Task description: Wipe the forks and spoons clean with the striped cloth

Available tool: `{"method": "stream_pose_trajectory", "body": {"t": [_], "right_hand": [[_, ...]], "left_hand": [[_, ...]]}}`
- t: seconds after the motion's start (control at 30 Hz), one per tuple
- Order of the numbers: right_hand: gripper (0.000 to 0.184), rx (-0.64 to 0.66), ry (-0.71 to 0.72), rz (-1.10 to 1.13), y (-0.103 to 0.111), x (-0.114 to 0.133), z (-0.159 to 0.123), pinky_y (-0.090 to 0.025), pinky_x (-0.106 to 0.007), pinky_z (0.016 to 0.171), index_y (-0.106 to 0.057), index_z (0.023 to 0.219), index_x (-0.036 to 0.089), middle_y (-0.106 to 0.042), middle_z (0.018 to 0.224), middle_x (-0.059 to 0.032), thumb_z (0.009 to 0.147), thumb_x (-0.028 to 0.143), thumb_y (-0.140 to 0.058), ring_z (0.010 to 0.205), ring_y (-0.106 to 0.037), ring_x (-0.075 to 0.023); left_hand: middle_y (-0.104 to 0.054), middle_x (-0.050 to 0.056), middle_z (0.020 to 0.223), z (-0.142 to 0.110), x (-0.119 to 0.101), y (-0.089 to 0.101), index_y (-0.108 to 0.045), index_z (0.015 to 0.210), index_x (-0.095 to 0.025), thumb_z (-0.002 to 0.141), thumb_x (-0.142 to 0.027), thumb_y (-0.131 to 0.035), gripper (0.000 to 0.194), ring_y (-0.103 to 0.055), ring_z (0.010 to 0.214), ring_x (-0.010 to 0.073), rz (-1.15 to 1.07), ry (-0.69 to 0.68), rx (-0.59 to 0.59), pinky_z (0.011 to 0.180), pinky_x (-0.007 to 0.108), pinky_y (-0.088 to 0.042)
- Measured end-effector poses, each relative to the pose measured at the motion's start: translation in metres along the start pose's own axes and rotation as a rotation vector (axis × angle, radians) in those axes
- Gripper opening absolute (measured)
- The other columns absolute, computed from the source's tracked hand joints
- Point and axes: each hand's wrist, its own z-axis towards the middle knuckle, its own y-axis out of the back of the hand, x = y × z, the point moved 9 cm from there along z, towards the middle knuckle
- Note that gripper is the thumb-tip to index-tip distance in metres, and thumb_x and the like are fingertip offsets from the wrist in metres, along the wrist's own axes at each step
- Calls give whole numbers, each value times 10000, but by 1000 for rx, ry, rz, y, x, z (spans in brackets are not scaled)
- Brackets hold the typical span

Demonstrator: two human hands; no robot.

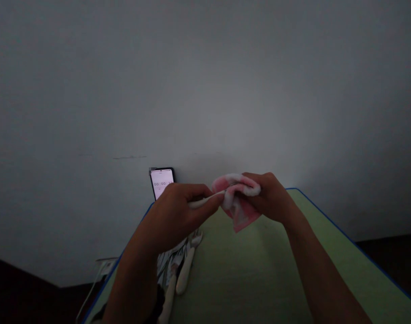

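My left hand (181, 211) pinches the pale handle (200, 201) of a piece of cutlery above the table. The cutlery's other end is covered by a pink and white cloth (241, 204), so its kind cannot be made out. Wrapped around that end, the cloth is gripped in my right hand (271, 195), and a corner of it hangs down. Below my left hand lies a fork (188, 265) with a pale handle. Beside it is another pale-handled piece (170, 292), partly hidden by my left forearm.
The light green table (246, 279) has a blue edge and stands against a grey wall (205, 90). A phone (162, 180) showing a running-time display leans at the wall behind my left hand. Several items with dark stripes lie under the cutlery. A white cable (89, 294) hangs at the left.
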Motion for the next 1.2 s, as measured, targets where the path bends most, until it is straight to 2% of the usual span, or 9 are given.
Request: {"method": "stream_pose_trajectory", "body": {"t": [0.17,0.3,0.4,0.5,0.67,0.8,0.87,1.0,1.2], "right_hand": [[135,14,-26,-4,-3,-2,0,-366,-183,559,-600,801,160,-610,693,26,799,153,-465,590,-511,-80],[162,27,-86,16,-6,-10,0,-396,-204,620,-602,866,166,-649,802,-3,804,140,-455,680,-553,-108],[145,27,-111,15,-5,-16,0,-393,-201,599,-598,851,163,-636,771,2,792,137,-468,668,-547,-109],[99,-57,-101,-16,4,-14,1,-388,-197,585,-596,843,167,-622,749,7,783,183,-519,649,-538,-105],[189,-194,-63,-50,17,-5,0,-409,-208,650,-601,936,182,-643,848,-12,752,223,-587,746,-569,-128],[160,-95,-99,-81,9,-9,0,-396,-194,606,-636,917,199,-658,764,17,773,242,-583,660,-572,-109],[149,-53,-86,-70,4,-8,1,-394,-191,618,-635,918,198,-663,786,18,795,238,-562,671,-574,-103],[171,-41,-49,-71,1,-3,1,-397,-199,663,-606,963,196,-664,852,9,828,190,-501,719,-579,-104],[179,-8,-42,-46,-4,0,0,-399,-205,670,-593,964,179,-657,857,-5,850,173,-455,728,-573,-107]], "left_hand": [[-595,-25,563,2,5,2,-678,700,-167,825,-451,-469,373,-495,532,95,-29,-1,-33,502,187,-360],[-637,-17,653,5,9,-4,-661,740,-173,838,-460,-452,368,-527,589,106,-14,15,-14,556,204,-370],[-631,-19,669,6,7,-9,-646,754,-174,856,-460,-420,379,-531,606,105,2,11,-11,555,206,-353],[-607,-19,635,8,-2,-15,-646,770,-168,875,-448,-386,397,-498,555,94,24,-24,-15,509,204,-318],[-561,-6,572,9,-11,-18,-650,750,-155,895,-418,-340,432,-407,473,86,166,-56,-62,459,210,-266],[-529,-12,534,9,-7,-22,-637,693,-160,900,-441,-324,469,-406,463,83,227,-89,2,468,208,-268],[-547,-8,555,8,-4,-21,-645,723,-166,898,-458,-326,467,-428,475,85,245,-93,22,479,209,-276],[-585,-4,572,7,0,-19,-666,818,-187,893,-474,-338,442,-460,470,90,277,-73,2,489,216,-286],[-618,-11,595,8,-1,-23,-651,808,-203,828,-502,-477,346,-518,496,92,238,-126,19,510,210,-314]]}}
